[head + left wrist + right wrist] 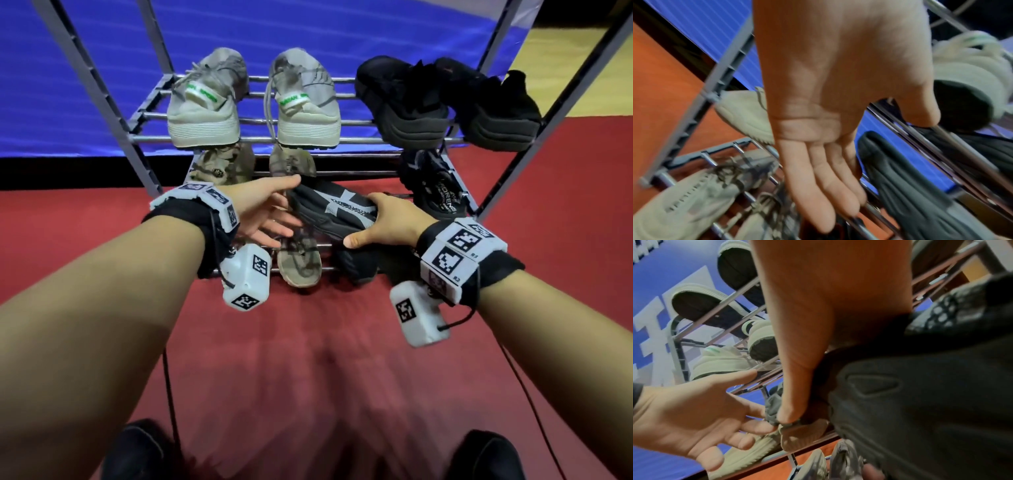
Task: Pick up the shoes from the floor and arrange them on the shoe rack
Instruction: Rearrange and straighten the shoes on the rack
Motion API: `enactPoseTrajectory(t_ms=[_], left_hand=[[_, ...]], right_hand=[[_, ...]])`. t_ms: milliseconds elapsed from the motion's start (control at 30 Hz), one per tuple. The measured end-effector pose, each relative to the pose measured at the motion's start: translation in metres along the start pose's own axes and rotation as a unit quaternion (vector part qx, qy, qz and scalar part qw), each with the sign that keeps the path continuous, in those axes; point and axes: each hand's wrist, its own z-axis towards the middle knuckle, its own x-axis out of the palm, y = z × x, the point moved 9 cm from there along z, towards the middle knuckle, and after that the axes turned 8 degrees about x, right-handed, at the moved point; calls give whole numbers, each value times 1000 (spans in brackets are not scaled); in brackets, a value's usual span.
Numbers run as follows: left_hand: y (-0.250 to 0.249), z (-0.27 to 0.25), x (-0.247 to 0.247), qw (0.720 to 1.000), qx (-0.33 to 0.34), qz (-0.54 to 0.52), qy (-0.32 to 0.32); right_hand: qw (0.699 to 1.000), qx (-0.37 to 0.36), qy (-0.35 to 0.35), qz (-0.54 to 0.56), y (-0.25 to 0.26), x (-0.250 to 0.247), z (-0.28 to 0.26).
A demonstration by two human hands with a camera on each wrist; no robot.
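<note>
The right hand [387, 222] gripped a black mesh sneaker with a grey cross-shaped side stripe [337, 209] at its heel end, thumb hooked under the sole edge and fingers wrapped over the top. The shoe hung tilted, toe pointing away from that hand toward the left hand [263, 214], above the lower bars of the grey metal-bar shoe rack [239, 138]. The left hand was spread, fingers straight and relaxed, palm turned to the toe; whether its fingertips touched the toe was hard to say, the wrist views being blurred.

Handling, judged: the sneaker looked light, with a soft knit upper that would give under squeeze and a stiffer rubber sole with tread, not slippery. Best hold seemed to be the heel counter and sole edge, where the right hand already was; the toe could take a flat supporting palm. Nothing fragile.

Just beyond the left hand's fingers sat a camouflage-pattern lace-up shoe [299, 260] on the lower bars, laces loose and liable to snag. Past the right hand, a second black sneaker with white lettering [435, 185] rested on the same tier. Above both hands, a pair of pale grey sneakers with green heel tabs [205, 113] and a pair of chunky black shoes [445, 102] lay on the upper tier.
</note>
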Motion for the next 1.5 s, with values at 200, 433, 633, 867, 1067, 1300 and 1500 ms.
enactPoseTrajectory(t_ms=[200, 433, 633, 867, 1067, 1300, 1500], left_hand=[[-13, 13, 65, 997, 7, -2, 82], [-36, 30, 38, 982, 126, -100, -99], [-27, 31, -1, 978, 104, -87, -160], [-26, 37, 2, 976, 103, -87, -170], [-25, 41, 18, 980, 94, -109, -135], [-21, 46, 66, 997, 51, -21, -55], [-35, 53, 95, 997, 50, 21, -48]], right_hand=[[996, 70, -44, 24, -17, 5, 3], [984, 23, 36, 173, -14, 8, 7], [924, 79, 172, 332, -22, 27, -3], [884, 101, 214, 403, -19, 63, -8], [874, 95, 89, 468, -31, 57, 7], [879, 89, -26, 468, -98, 64, 36], [885, 102, -140, 431, -109, -8, -24]])
